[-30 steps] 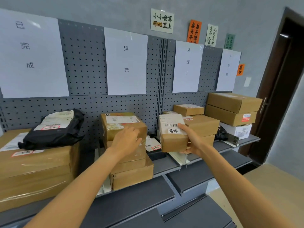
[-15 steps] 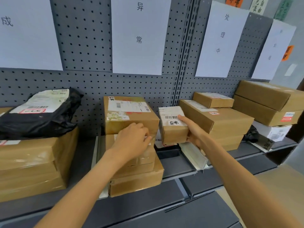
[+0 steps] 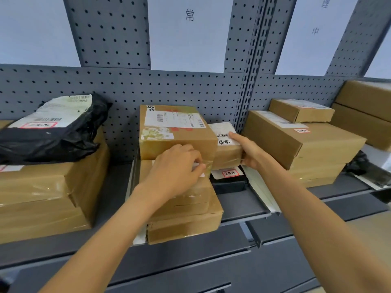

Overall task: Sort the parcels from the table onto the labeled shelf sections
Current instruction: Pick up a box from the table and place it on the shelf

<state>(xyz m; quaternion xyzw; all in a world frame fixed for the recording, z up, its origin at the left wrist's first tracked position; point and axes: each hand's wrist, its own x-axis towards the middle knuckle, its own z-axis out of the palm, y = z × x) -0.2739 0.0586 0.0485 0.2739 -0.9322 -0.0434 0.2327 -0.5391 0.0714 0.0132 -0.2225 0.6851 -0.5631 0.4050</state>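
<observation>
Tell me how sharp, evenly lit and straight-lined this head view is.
Head view: soft overall, label print on the small box in the right hand barely legible; light even and diffuse, faint sheen on the tape near the left hand; wide-angle bending tilts the pegboard uprights.

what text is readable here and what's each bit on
"常": middle white sheet on the pegboard.
"中": right white sheet.
"异常", handwritten and seen upside down: sticker on the small box in the right hand.
Barcodes, shipping labels and red-framed stickers: too small or blurred.
</observation>
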